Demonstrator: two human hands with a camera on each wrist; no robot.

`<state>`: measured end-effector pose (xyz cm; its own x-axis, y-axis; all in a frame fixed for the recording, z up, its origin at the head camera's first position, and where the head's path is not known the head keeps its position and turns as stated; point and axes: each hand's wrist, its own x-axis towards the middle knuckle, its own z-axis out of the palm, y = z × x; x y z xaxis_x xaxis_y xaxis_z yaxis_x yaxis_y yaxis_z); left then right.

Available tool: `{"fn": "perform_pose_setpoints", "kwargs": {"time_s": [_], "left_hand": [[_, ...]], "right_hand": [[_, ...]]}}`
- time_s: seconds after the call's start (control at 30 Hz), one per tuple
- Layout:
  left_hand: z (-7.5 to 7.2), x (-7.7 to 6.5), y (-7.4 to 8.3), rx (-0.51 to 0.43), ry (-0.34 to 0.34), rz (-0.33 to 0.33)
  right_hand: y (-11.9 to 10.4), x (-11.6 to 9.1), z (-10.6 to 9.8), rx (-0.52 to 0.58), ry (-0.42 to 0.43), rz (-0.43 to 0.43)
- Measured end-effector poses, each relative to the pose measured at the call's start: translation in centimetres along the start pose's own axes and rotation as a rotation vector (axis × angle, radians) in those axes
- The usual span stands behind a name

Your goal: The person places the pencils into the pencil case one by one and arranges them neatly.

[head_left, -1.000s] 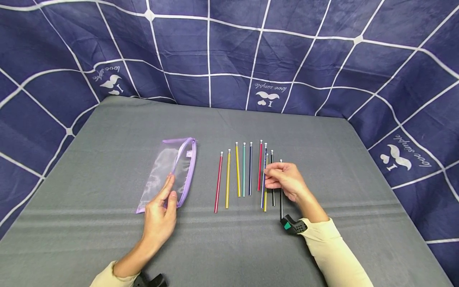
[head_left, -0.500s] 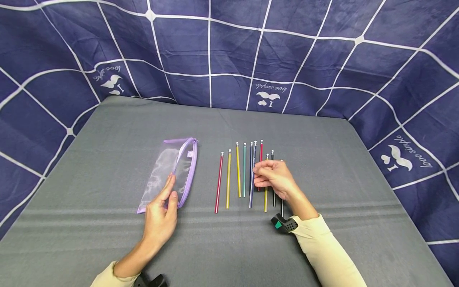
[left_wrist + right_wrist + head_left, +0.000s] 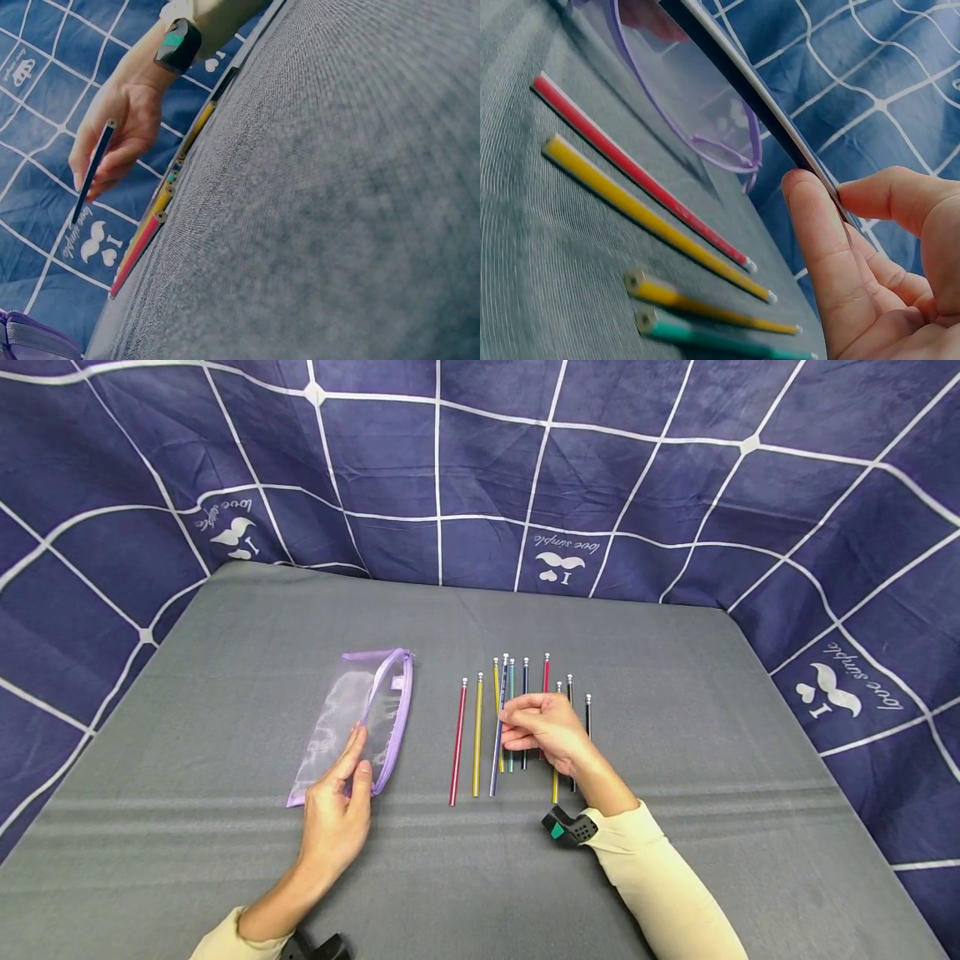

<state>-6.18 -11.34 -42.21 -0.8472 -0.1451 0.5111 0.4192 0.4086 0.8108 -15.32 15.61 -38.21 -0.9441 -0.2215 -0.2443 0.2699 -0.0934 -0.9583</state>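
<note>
In the head view my right hand [image 3: 546, 727] pinches a dark blue pencil [image 3: 498, 735] between thumb and fingertips. The right wrist view has that pencil [image 3: 742, 79] held up at a slant, and the left wrist view shows it [image 3: 94, 169] raised above the table. My left hand [image 3: 335, 810] rests on a translucent mesh pouch [image 3: 322, 735] with purple zip edging, fingers straight along its parted opening, thumb apart. Between the hands lie a red pencil [image 3: 457, 743], a yellow pencil [image 3: 477, 735] and a green one [image 3: 512, 681], among others partly hidden by my right hand.
More pencils lie right of and beneath my right hand, including a black one [image 3: 588, 714] and a red one [image 3: 547, 668]. Grey cloth [image 3: 420, 877] covers the table. A blue curtain with white grid lines [image 3: 480, 468] rises behind and at both sides.
My right hand has carried the dark blue pencil leftward, away from the right-hand pencils and over the yellow and green ones. My left hand and the pouch have stayed put.
</note>
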Motion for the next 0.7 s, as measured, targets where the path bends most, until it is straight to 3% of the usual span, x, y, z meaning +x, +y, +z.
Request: {"fn": "perform_pose_setpoints", "kwargs": {"time_s": [0.7], "left_hand": [[0.0, 0.0, 0.1, -0.002, 0.0, -0.014]], "right_hand": [[0.6, 1.9, 5.0, 0.012, -0.06, 0.025]]}}
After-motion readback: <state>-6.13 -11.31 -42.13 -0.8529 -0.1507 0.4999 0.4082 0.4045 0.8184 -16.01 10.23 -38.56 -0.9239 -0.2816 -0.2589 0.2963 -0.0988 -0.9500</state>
